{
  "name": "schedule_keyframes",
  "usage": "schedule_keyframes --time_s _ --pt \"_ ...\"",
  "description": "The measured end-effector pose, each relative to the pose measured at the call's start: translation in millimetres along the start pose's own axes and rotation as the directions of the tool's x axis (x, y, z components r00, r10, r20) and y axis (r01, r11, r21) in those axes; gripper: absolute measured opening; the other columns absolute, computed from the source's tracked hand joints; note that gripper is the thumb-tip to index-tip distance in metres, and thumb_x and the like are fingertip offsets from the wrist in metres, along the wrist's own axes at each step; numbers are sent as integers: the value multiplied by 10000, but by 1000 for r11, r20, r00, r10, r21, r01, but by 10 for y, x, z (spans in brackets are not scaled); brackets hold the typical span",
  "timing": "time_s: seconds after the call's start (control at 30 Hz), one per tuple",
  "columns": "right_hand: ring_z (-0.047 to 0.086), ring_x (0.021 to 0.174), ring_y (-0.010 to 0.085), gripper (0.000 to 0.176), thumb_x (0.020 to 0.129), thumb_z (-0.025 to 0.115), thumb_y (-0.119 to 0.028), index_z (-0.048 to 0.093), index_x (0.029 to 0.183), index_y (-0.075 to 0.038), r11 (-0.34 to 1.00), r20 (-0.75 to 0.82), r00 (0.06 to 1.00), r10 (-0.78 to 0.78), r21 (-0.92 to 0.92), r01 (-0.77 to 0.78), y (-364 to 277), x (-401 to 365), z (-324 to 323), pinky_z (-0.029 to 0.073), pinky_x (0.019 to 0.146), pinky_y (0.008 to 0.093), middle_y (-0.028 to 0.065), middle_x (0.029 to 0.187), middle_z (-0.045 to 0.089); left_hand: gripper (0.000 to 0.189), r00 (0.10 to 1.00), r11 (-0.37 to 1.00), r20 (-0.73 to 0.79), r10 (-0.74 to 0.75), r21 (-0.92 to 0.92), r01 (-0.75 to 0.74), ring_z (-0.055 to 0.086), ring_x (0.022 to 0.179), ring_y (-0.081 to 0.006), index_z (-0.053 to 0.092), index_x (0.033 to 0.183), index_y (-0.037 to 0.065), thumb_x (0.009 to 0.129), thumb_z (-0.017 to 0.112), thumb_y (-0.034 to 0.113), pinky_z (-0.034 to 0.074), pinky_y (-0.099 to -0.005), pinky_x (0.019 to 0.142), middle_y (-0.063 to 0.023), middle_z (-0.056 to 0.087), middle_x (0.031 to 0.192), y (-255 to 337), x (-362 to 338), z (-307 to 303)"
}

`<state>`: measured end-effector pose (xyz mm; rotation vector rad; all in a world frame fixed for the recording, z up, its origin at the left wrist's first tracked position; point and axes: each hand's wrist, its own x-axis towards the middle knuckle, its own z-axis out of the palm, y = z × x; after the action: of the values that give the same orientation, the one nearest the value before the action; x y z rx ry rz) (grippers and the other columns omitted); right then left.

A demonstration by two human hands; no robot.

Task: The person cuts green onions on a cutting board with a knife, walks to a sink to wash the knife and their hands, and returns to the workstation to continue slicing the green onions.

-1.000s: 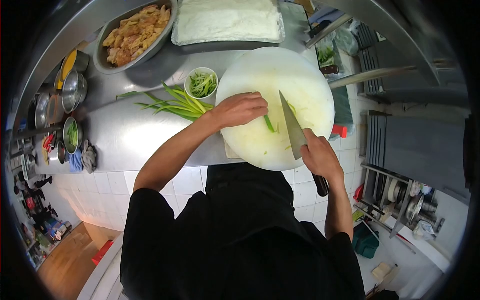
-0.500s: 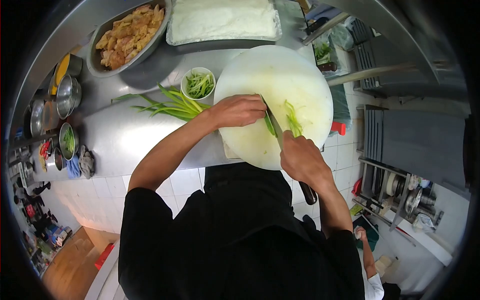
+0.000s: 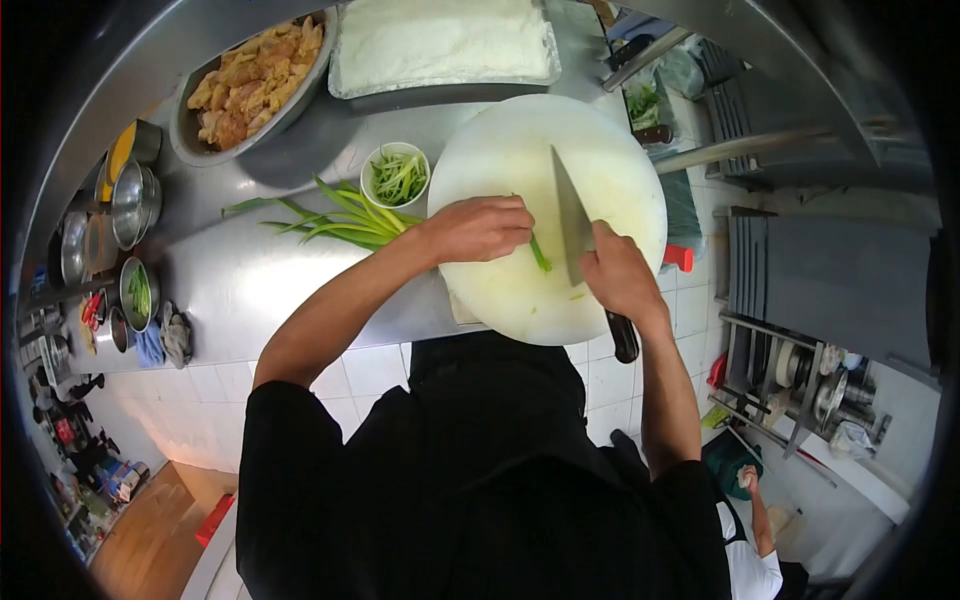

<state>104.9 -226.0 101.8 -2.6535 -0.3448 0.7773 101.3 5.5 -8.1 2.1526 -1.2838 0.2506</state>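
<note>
A round white cutting board (image 3: 490,305) lies under both hands. My left hand (image 3: 485,228) is closed, its fingertips on a short length of green onion (image 3: 540,250) on the board. My right hand (image 3: 622,275) grips a kitchen knife (image 3: 570,205) with a wide blade and a dark handle. The blade lies over the board a little right of the green onion, apart from it. Past my left forearm lie several whole green onions (image 3: 350,215) on the steel table. A white bowl (image 3: 427,183) of shredded green onion stands beside the board.
A steel bowl (image 3: 180,135) of raw meat pieces and a tray (image 3: 558,70) of white powder stand at the back. Metal bowls (image 3: 130,205) crowd the left end of the steel table (image 3: 230,290). At lower right another person's hand (image 3: 747,478) shows.
The knife has moved right, away from the green onion, and its blade now lies where the pale green shreds were; these no longer show. My left hand stays almost in place.
</note>
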Motion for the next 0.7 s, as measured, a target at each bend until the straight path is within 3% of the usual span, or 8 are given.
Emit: schedule_keyframes --time_s 0.13,0.2,0.37,0.57,0.63,0.7 --pt "620 859 521 249 849 499 -118 522 989 87 994 39 999 38 -108 -33 -158 -188 -145 484 838 561 352 873 634 214 1000 1000 -28 -3 19 3 597 946 -251 651 921 -6 711 637 34 532 -346 810 -89 601 982 7 -27 56" --pt "625 859 519 227 824 491 -69 532 969 100 983 199 980 -28 -170 63 -297 -276 -109 494 824 557 353 855 631 219 1000 1000 -26 1 17 -1 600 946 -254 654 923 -7 708 640 33 534 -344 810 -90 604 983 24 -28 67" --pt "619 824 528 234 850 490 -96 507 974 102 981 262 965 -28 -180 78 -475 -378 -102 479 807 580 361 822 620 214 1000 999 -19 -9 -46 8 597 968 -252 654 924 -12 715 629 26 527 -339 830 -100 601 991 7 -32 75" --pt "609 793 532 229 856 492 -100 497 960 104 986 108 992 -68 -148 83 -324 -46 195 474 793 585 354 806 615 182 998 998 40 -43 -45 44 586 970 -254 646 902 -16 726 621 24 517 -339 844 -103 591 996 -6 -23 70" --pt "621 873 527 252 855 495 -109 520 990 103 992 33 991 -126 -27 127 -161 122 206 481 844 571 376 866 622 184 999 999 21 -29 -43 30 584 958 -254 642 904 -15 726 624 30 515 -340 842 -103 590 995 -18 -22 70" --pt "617 889 511 272 854 511 -140 511 1003 88 996 36 998 -50 80 47 -11 118 99 475 844 548 358 890 625 186 1000 999 8 -11 -46 11 581 945 -254 639 905 -14 725 627 35 514 -342 839 -103 590 994 13 -45 76"
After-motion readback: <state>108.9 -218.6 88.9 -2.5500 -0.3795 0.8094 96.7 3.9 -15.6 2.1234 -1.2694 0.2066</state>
